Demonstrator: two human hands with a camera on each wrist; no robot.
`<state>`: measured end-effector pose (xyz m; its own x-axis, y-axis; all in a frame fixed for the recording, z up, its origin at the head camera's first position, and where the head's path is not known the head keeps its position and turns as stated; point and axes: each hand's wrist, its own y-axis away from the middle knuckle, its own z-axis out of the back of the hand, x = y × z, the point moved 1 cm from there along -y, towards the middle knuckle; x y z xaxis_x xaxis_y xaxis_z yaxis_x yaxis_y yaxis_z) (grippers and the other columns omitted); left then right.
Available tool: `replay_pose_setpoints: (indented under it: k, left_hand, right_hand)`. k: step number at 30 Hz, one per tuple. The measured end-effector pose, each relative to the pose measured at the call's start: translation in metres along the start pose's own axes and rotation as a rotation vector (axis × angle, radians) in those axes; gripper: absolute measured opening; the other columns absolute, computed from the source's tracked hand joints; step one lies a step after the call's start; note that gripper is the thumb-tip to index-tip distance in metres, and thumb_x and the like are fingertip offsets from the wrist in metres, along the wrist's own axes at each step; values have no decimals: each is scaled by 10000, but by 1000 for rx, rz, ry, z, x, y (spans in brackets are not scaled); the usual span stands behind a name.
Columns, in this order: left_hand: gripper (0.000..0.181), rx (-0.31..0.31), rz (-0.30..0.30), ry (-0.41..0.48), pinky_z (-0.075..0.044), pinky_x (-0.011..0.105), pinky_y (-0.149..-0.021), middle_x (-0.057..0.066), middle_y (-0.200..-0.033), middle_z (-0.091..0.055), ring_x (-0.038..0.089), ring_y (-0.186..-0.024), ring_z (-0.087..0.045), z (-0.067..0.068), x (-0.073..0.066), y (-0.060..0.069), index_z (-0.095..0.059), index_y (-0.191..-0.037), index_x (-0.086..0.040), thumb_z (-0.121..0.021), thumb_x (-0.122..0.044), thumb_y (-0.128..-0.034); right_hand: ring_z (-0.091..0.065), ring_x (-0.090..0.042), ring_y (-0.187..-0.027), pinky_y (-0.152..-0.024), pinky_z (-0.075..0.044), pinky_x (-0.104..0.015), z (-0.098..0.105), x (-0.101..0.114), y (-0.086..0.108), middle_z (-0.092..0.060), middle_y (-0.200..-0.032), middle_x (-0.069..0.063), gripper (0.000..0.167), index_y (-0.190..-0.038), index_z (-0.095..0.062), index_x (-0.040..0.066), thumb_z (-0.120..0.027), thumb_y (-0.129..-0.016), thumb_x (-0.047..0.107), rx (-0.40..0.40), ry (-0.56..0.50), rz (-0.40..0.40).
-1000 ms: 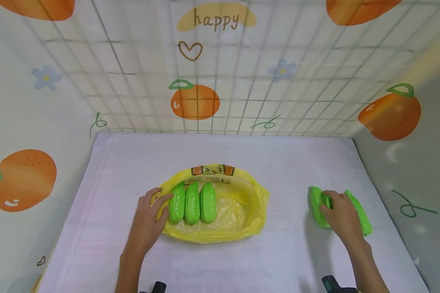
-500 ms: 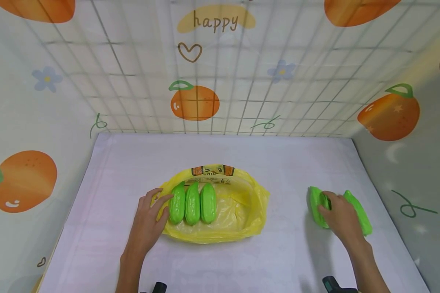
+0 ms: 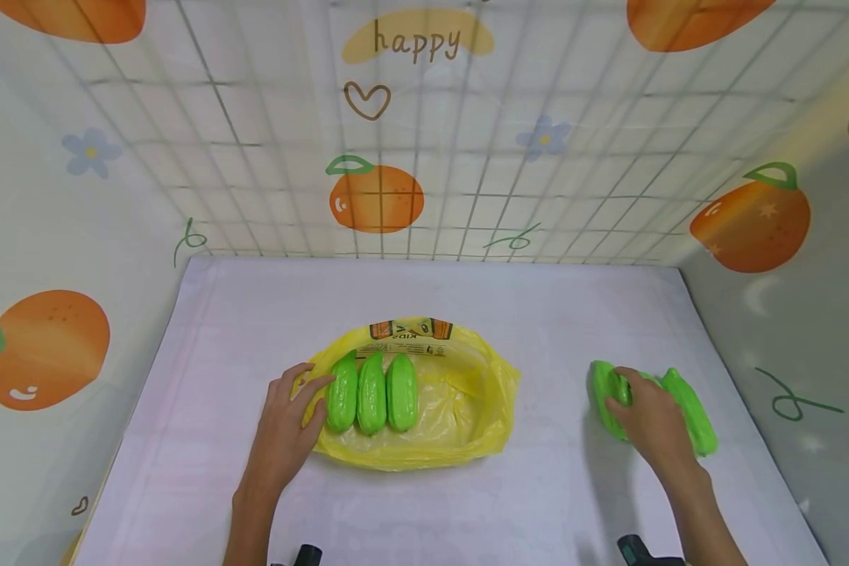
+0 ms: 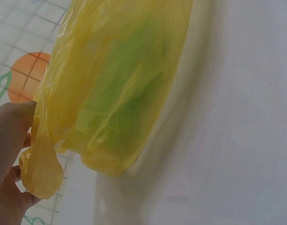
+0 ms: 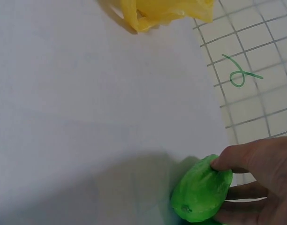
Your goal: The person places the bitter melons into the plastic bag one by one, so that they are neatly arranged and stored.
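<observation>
A yellow plastic bag (image 3: 460, 424) lies spread wide at the table's middle. Three glossy green cucumber-like pieces (image 3: 372, 397) rest side by side in its left half. My left hand (image 3: 293, 413) holds the bag's left rim, and the left wrist view shows the bag's handle (image 4: 42, 173) between thumb and fingers. Over at the right, my right hand (image 3: 651, 413) grips a green cucumber-like piece (image 5: 200, 190), thumb on one side and fingers on the other. Another green piece (image 3: 693, 413) lies just right of that hand, and more green is partly hidden beneath it.
White cloth covers the table (image 3: 424, 519). Printed fabric walls with oranges and a grid (image 3: 467, 181) close off the back and both sides. Dark wrist-camera parts (image 3: 307, 555) show at the bottom edge.
My right hand has shifted slightly left, and the green piece at its fingers has moved left with it. The left hand, the bag and the pieces inside stay in place.
</observation>
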<state>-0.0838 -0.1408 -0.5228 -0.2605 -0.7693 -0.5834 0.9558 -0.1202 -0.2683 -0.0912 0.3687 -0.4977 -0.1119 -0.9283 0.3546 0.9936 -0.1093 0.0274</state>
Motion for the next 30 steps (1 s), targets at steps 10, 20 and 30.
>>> replay_pose_setpoints:
  k: [10, 20, 30]
  left_hand:
    - [323, 4, 0, -7, -457, 458, -935, 63, -1416, -459, 299, -1230, -434, -1, 0, 0, -676, -1260, -183, -628, -125, -946]
    - [321, -3, -7, -7, -456, 451, -927, 70, -1412, -465, 298, -1219, -439, -1, 0, -1, -680, -1255, -175, -630, -120, -942]
    - [320, 6, -1, -11, -457, 460, -937, 73, -1411, -464, 302, -1226, -438, 0, 0, -1, -677, -1259, -176, -626, -124, -947]
  right_hand:
    - [-574, -483, -979, -752, -461, -607, 2, 1, 3, -559, -1214, -375, 511, -1323, -493, -105, -675, -886, 87, 2, -11, -8]
    - [-559, -400, -872, -689, -460, -534, 3, 2, 3, -579, -1178, -359, 497, -1327, -505, -105, -663, -892, 75, -5, -20, -1]
    - [-553, -389, -844, -662, -455, -499, 3, 1, 1, -584, -1154, -362, 492, -1327, -508, -98, -659, -891, 73, 1, -31, 11]
